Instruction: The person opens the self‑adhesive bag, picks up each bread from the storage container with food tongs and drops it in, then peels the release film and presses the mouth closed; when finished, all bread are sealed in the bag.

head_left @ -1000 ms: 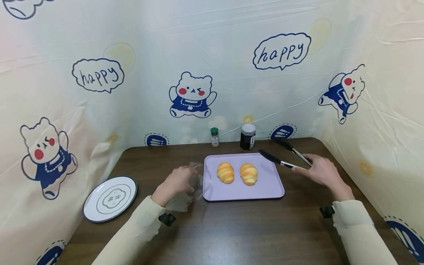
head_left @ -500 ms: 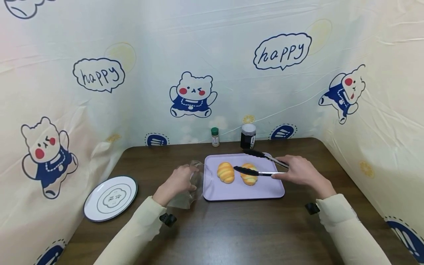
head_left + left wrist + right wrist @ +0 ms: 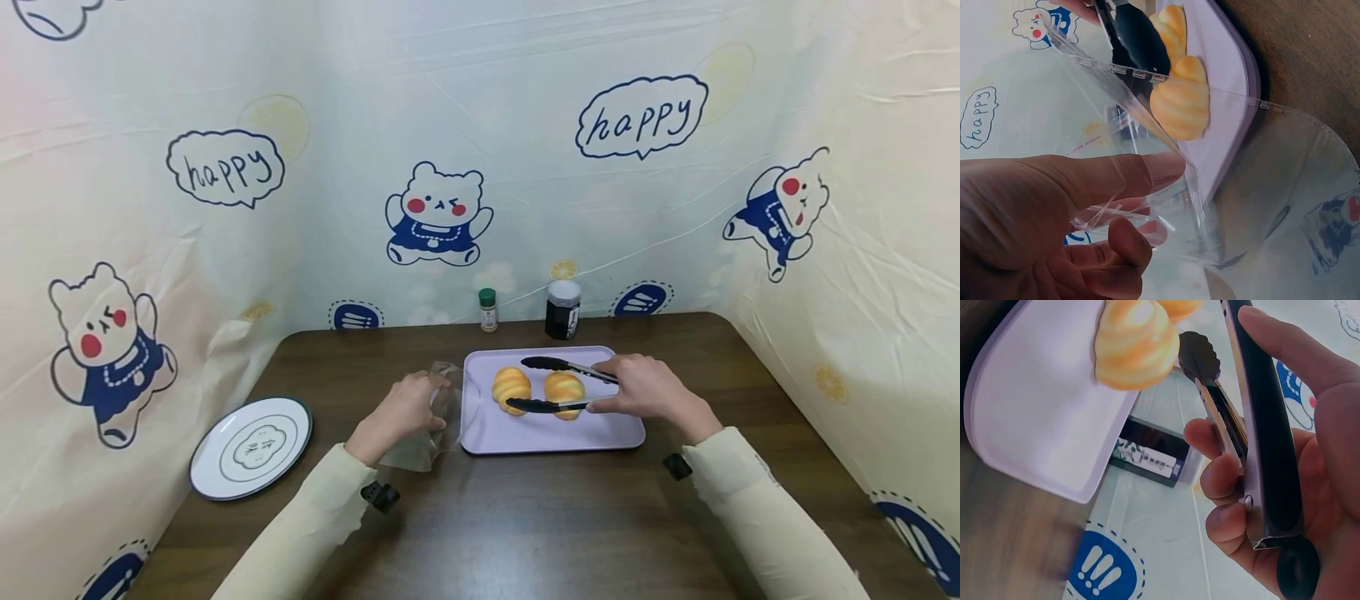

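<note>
My right hand [image 3: 651, 390] grips a pair of tongs [image 3: 1266, 437] with black scalloped tips. Their arms stand spread over the right bread roll [image 3: 564, 387], and the tips reach toward the left bread roll [image 3: 512, 388]. Both rolls are golden and ridged and lie on a lilac tray [image 3: 495, 437]. At the tray's left edge, my left hand [image 3: 405, 417] holds a clear plastic bag [image 3: 1272, 150]. In the left wrist view the bag's mouth gapes toward the tray, with fingers [image 3: 1147, 175] at its film.
A white plate [image 3: 213, 467] with a dark rim lies at the left of the brown table [image 3: 525, 533]. Behind the tray stand a small green-capped bottle [image 3: 488, 312] and a dark jar [image 3: 562, 310] with a pale lid. Printed cloth walls [image 3: 337, 208] enclose the table.
My right hand has carried the tongs leftward, from beside the tray's right edge to over the rolls. The left hand with the bag has stayed nearly in place.
</note>
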`<act>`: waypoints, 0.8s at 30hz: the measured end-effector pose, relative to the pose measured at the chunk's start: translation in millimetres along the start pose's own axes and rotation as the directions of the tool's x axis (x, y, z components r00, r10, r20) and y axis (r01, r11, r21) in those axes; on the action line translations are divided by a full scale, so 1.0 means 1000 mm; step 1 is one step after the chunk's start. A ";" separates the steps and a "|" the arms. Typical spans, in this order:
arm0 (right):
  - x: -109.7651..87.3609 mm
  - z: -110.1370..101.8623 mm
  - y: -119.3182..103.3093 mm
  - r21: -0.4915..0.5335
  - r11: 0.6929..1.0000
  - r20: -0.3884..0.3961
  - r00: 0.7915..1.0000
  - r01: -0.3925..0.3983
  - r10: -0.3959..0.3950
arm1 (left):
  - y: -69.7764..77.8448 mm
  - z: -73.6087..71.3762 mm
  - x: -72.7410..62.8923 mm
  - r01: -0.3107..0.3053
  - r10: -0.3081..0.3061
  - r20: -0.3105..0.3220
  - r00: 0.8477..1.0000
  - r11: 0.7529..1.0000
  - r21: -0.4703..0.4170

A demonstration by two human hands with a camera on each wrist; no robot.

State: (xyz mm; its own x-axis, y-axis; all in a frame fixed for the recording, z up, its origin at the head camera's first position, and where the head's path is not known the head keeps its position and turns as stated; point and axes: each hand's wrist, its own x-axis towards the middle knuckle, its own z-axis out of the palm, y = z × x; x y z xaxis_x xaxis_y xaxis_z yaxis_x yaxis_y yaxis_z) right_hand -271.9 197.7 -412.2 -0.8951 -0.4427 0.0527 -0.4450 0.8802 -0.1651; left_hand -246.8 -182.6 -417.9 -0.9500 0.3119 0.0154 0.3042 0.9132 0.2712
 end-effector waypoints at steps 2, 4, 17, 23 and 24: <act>0.001 0.002 -0.003 -0.013 1.000 0.000 1.000 0.010 -0.010 | 0.000 0.000 0.000 -0.004 0.004 -0.001 1.000 1.000 0.002; 0.003 0.004 -0.006 -0.019 1.000 0.000 1.000 0.015 -0.015 | -0.001 0.001 0.000 -0.007 0.007 0.001 1.000 1.000 0.002; 0.006 0.010 -0.014 -0.093 0.996 -0.014 1.000 0.015 -0.017 | -0.001 -0.001 0.002 0.007 -0.007 0.026 1.000 1.000 0.010; 0.004 0.010 -0.015 -0.075 0.997 -0.021 1.000 0.019 -0.020 | -0.003 0.001 0.004 0.009 -0.009 0.036 0.999 1.000 0.013; 0.003 0.009 -0.015 -0.068 0.997 -0.021 1.000 0.020 -0.022 | -0.004 0.001 0.004 0.009 -0.009 0.036 0.999 1.000 0.013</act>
State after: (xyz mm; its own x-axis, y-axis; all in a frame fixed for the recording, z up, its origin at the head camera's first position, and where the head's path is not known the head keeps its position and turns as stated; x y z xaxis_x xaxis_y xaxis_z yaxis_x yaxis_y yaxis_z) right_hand -267.4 181.3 -418.5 -0.8857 -0.4579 0.0765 -0.4637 0.8807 -0.0965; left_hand -251.2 -184.7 -419.7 -0.9495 0.3130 -0.0220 0.2969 0.9191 0.2590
